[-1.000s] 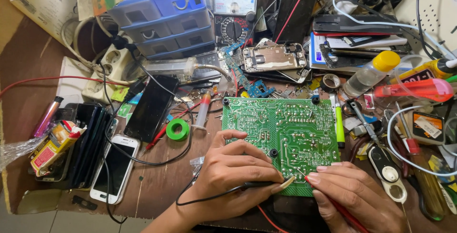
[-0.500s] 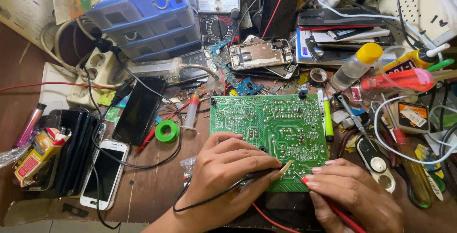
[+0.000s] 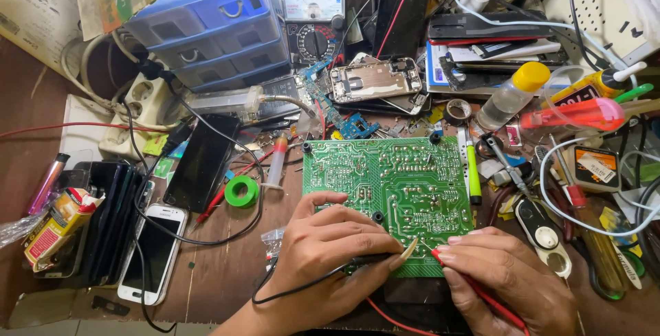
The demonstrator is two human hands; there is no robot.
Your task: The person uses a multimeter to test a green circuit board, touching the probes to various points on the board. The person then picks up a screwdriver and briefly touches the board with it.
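Observation:
A green circuit board lies solder side up on the cluttered wooden bench. My left hand rests on the board's near left corner and pinches a black test probe whose black lead loops off to the left. My right hand sits at the near right corner and holds a red test probe, its tip touching the board's front edge. Both probe tips meet close together near the front of the board. An analog multimeter stands at the back.
Blue drawer unit at back left. White phone, dark phone and a green tape roll lie left of the board. An opened phone, a yellow-capped bottle, screwdrivers, cables and glue tubes crowd the back and right.
The view has shifted slightly, so everything sits lower in frame. Both hands stay on the board's near edge, the probe tips shifting only a little.

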